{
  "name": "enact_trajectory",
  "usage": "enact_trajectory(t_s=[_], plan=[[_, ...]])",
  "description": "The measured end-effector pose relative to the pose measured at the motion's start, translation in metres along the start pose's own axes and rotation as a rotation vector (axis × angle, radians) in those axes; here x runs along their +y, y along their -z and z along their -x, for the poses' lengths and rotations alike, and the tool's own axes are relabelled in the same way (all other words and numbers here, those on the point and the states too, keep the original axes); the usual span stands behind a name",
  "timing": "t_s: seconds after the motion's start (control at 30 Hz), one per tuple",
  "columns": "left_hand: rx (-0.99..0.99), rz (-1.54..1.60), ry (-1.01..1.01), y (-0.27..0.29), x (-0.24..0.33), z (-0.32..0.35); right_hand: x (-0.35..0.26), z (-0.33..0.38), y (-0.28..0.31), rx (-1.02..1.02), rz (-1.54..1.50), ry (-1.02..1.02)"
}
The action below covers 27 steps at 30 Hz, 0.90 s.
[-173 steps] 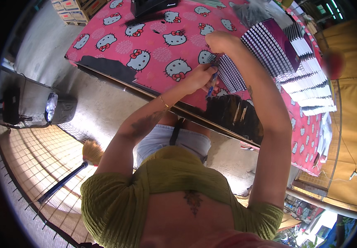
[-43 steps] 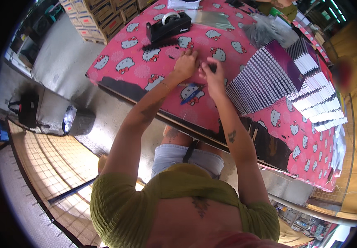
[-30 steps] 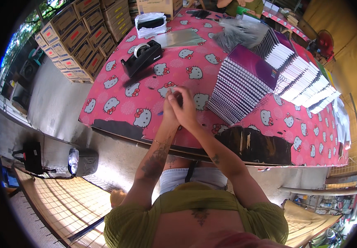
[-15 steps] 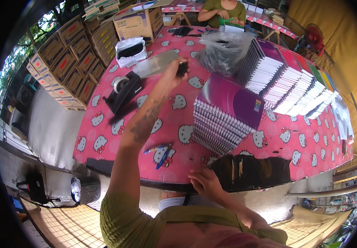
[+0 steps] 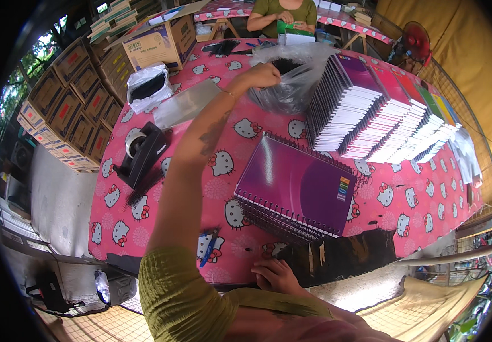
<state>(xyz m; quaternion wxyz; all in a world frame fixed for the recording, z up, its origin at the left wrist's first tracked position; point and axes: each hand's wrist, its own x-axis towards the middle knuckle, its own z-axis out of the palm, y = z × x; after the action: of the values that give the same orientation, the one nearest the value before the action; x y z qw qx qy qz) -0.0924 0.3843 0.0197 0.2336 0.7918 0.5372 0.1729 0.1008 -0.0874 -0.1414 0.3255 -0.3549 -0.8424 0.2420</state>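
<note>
My left hand (image 5: 264, 76) is stretched across the table to the rim of a clear plastic bag (image 5: 291, 94) with dark contents. Its fingers are curled closed at the bag's near-left edge, and what they grip is hidden. By the table's front edge lies my right hand (image 5: 277, 276), fingers loosely bent and holding nothing I can see. Between the hands stands a stack of purple spiral-bound notebooks (image 5: 297, 185), with black coils along its sides. Pens (image 5: 207, 246) lie left of the stack, near the front edge.
Behind the stack, rows of coil-bound notebooks (image 5: 337, 108) line the right side. On the left are a black tape dispenser (image 5: 143, 151), a clear sheet (image 5: 186, 104), a white-wrapped black bundle (image 5: 149, 85) and a cardboard box (image 5: 158, 48). A co-worker (image 5: 283, 16) is across the table.
My left hand has moved from above the table to the plastic bag's edge. The dark bundle seen in it before no longer shows there. The view has shifted, and my right hand stays near the front edge.
</note>
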Motion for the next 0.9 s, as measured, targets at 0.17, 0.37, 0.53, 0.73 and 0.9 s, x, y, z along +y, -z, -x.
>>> enact_trajectory(t_s=[0.17, 0.37, 0.53, 0.73, 0.9], plan=[[-0.074, 0.025, -0.041, 0.031, 0.018, 0.030, -0.004, -0.004, -0.001, -0.021, 0.017, 0.001], [0.615, 0.687, 0.002, 0.030, 0.030, -0.043, -0.007, -0.007, 0.002, -0.023, 0.014, -0.034], [0.614, 0.736, 0.123, 0.021, 0.005, -0.059, -0.007, -0.005, 0.000, 0.013, -0.064, 0.018], [0.728, 0.319, -0.213, 0.038, -0.019, 0.070, -0.014, -0.008, 0.006, -0.001, -0.050, -0.046], [0.546, 0.158, 0.034, -0.009, -0.040, 0.279, -0.020, -0.009, 0.012, -0.034, -0.036, 0.001]])
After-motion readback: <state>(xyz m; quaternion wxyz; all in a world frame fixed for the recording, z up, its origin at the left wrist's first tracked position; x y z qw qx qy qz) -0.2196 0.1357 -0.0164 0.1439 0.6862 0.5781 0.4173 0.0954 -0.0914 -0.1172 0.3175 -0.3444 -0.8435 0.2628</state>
